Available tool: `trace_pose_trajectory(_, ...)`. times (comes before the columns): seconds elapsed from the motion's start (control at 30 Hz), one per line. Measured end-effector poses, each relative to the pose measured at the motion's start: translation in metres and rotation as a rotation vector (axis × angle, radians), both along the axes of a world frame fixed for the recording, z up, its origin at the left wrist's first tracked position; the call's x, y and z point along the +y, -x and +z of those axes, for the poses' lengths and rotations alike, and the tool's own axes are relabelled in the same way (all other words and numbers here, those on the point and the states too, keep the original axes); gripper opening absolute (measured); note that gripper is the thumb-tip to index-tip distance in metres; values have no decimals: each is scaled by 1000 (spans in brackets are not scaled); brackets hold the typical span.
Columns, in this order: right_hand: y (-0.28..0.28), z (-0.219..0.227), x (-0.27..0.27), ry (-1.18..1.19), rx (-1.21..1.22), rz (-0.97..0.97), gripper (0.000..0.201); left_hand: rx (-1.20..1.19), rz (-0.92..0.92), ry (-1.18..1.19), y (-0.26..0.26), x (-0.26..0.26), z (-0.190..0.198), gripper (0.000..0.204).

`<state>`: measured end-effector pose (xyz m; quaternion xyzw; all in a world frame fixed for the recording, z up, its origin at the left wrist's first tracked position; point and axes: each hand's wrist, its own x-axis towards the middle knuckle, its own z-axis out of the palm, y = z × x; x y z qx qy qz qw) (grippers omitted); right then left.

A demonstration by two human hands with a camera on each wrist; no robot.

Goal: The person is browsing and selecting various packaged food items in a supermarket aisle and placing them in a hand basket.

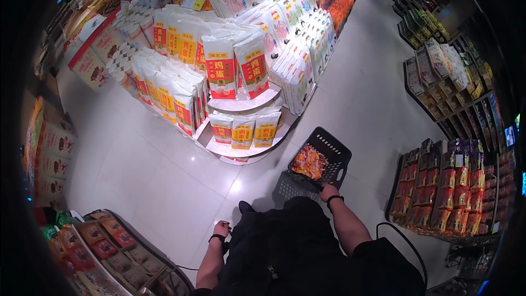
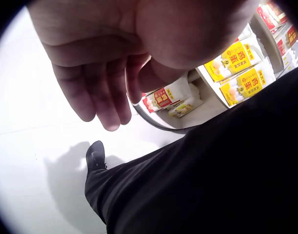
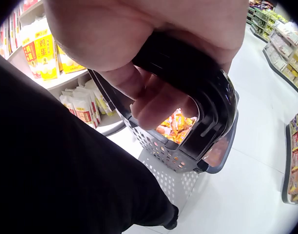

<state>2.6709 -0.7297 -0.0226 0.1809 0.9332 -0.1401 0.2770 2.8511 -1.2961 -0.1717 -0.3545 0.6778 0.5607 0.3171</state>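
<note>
The right hand (image 1: 329, 192) grips the black handle (image 3: 188, 73) of a dark grey shopping basket (image 1: 341, 156), with fingers (image 3: 161, 105) curled under it. Orange and red wrapped packets (image 1: 310, 161) lie inside the basket, which hangs at the person's right side. The left hand (image 1: 222, 229) hangs at the other side, holding nothing; in the left wrist view its fingers (image 2: 100, 92) are loosely bent above the floor. Beyond both hands stands a rounded display shelf (image 1: 241, 153) with red, yellow and white packages (image 1: 242, 133).
Shelves of red and purple packets (image 1: 446, 186) stand at the right. A low bin of packaged goods (image 1: 112, 241) is at the lower left. Pale tiled floor (image 1: 159, 170) runs around the display, and an aisle (image 1: 359, 66) extends ahead on its right. A shoe (image 2: 96, 155) shows below.
</note>
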Motion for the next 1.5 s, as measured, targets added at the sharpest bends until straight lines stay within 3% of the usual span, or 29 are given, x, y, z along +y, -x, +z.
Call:
trace_pose_trajectory(0.07, 4, -12, 8, -33, -4, 45, 31, -5, -67, 54, -1, -2, -1, 25)
trace_pose_trajectory(0.1, 9, 13, 1, -63, -42, 27, 34, -47, -98, 83, 0, -3, 6, 26)
trace_pose_trajectory(0.33, 23, 24, 50, 1, 41, -28, 33, -242, -359, 299, 35, 6, 42, 30)
trace_pose_trajectory(0.4, 31, 14, 79, -7, 49, 23, 33, -241, -310, 323, 56, 34, 60, 30)
trace_pose_trajectory(0.47, 48, 8, 105, 5, 38, 85, 35, -176, -322, 299, 76, 58, 48, 32)
trace_pose_trajectory(0.6, 82, 6, 142, 37, 39, 80, 29, -27, -410, 353, 137, 157, 87, 33)
trace_pose_trajectory(0.67, 110, 3, 160, 39, 92, 94, 28, 43, -438, 277, 162, 203, 88, 34)
trace_pose_trajectory(0.73, 136, -3, 171, 65, 131, 103, 26, 171, -562, 305, 193, 265, 108, 35)
trace_pose_trajectory(0.83, 171, -14, 199, 81, 165, 83, 26, 152, -661, 314, 225, 318, 153, 35)
trace_pose_trajectory(0.93, 213, -6, 220, 55, 170, 101, 26, 140, -658, 312, 250, 344, 185, 35)
trace_pose_trajectory(1.13, 301, -6, 267, 7, 233, 111, 26, 169, -610, 301, 299, 362, 170, 34)
trace_pose_trajectory(1.33, 405, 13, 315, -46, 166, 86, 31, 241, -587, 174, 417, 431, 179, 33)
trace_pose_trajectory(1.47, 479, 5, 357, -69, 91, 26, 40, 455, -829, 135, 536, 479, 196, 31)
trace_pose_trajectory(1.5, 492, 9, 369, -69, 66, 33, 39, 511, -878, 149, 571, 495, 215, 32)
